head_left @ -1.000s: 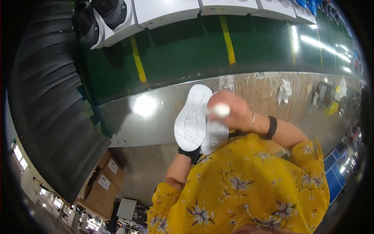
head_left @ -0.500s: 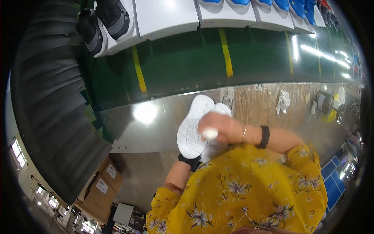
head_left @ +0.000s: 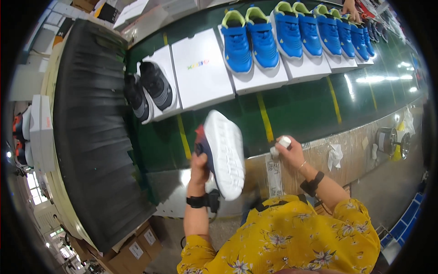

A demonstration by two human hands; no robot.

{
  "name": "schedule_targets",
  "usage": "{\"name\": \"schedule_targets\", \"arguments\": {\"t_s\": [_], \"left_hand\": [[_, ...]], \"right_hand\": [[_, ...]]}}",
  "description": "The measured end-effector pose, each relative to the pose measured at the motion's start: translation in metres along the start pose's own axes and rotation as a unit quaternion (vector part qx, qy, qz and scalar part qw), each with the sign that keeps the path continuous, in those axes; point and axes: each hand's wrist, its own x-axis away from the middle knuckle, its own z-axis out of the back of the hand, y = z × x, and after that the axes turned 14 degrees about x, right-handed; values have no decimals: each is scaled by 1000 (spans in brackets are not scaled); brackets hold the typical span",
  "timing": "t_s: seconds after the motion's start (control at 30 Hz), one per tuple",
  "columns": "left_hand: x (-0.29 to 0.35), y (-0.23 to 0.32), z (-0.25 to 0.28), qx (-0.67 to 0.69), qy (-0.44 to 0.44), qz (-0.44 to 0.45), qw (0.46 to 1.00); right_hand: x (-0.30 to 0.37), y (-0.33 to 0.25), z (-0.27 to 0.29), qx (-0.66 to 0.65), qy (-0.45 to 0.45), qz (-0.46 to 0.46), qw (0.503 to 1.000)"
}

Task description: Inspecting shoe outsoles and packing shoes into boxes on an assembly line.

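My left hand [head_left: 199, 170] is closed round the side of a shoe [head_left: 224, 155] held up over the bench's far edge. Its white patterned sole faces right, and some dark blue and red upper shows beside my fingers. Whether a second shoe is behind it I cannot tell. Off to the right, my right hand [head_left: 292, 153] is apart from the shoe. Its fingers are closed on a small white block [head_left: 284, 141], whose exact kind does not show.
Across the green conveyor [head_left: 219, 107] stand white boxes [head_left: 203, 68], with blue shoes [head_left: 262, 43] and black shoes [head_left: 157, 86] on some. A black strip curtain [head_left: 93, 132] hangs at left. Crumpled white paper [head_left: 335, 156] and a metal spool [head_left: 387, 139] lie right. Another person's hand [head_left: 350, 10] touches the far shoes.
My left hand has turned the shoes from soles up to sideways and lifted them forward. My right hand has moved off the soles to the right with the white block. The view has tilted up.
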Motion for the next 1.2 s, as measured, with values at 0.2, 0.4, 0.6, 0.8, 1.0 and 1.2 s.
{"name": "schedule_targets", "arguments": {"t_s": [0.2,0.4,0.6,0.8,1.0,1.2], "left_hand": [[-109,131,-119,-687,26,-289,667],[-211,148,-128,-785,117,-188,579],[-247,88,-191,-733,-1,-413,541],[-297,55,-270,-796,63,-192,571],[-312,53,-279,-777,99,-175,597],[-220,61,-243,-649,-22,-341,680]], "right_hand": [[14,26,0,-72,-98,-71,990],[7,17,-4,-68,-98,-62,991],[10,44,3,-16,-88,20,996],[1,46,0,-86,-150,25,985],[18,34,42,-135,-158,88,974],[51,16,149,-75,-24,66,995]]}}
